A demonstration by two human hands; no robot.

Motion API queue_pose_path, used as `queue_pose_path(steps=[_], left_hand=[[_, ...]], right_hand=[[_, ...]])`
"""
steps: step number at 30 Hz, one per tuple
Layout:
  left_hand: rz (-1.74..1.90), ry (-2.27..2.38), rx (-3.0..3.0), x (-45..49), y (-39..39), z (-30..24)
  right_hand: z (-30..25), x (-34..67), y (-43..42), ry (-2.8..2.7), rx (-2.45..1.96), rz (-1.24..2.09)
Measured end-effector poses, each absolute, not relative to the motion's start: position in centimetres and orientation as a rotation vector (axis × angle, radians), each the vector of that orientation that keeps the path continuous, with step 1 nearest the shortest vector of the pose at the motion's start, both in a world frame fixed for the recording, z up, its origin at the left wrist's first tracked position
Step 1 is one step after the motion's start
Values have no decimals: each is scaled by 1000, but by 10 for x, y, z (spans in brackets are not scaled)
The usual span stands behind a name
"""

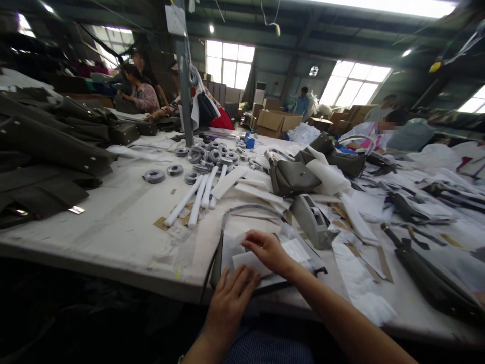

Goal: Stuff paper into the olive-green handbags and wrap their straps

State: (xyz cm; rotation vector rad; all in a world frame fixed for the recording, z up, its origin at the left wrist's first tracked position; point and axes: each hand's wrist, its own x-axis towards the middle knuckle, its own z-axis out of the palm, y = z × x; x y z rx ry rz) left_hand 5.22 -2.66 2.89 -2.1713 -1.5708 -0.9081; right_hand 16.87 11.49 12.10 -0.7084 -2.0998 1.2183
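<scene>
A dark handbag (215, 268) lies in front of me near the table's edge, its wrapped handle (248, 208) arching away from me. Thin white wrapping sheet (232, 247) covers most of its face. My left hand (232, 296) rests flat on the lower part of the bag and sheet, fingers stretched out. Above it, my right hand (267, 250) is closed, thumb and fingers pinched at the wrapping sheet. A grey tape dispenser (312, 222) stands just beyond the bag to the right.
White foam rods (197, 202) and grey coiled rolls (154, 175) lie further back. Dark bags (56, 136) are piled at the left. Another handbag (293, 177) sits behind the dispenser, with loose wrapping at the right. A post (185, 91) rises from the table; several people work beyond.
</scene>
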Motion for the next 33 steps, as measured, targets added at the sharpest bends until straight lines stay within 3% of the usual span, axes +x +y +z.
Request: queue_pose_path(steps=[16, 28, 33], left_hand=[[-1285, -1589, -2060, 43, -31, 19], [-1108, -1519, -2139, 42, -33, 24], [-1038, -1523, -2154, 42, -33, 25]], right_hand=[[85, 221, 68, -2286, -288, 862], [91, 229, 57, -2477, -89, 567], [109, 221, 89, -2489, -490, 559]])
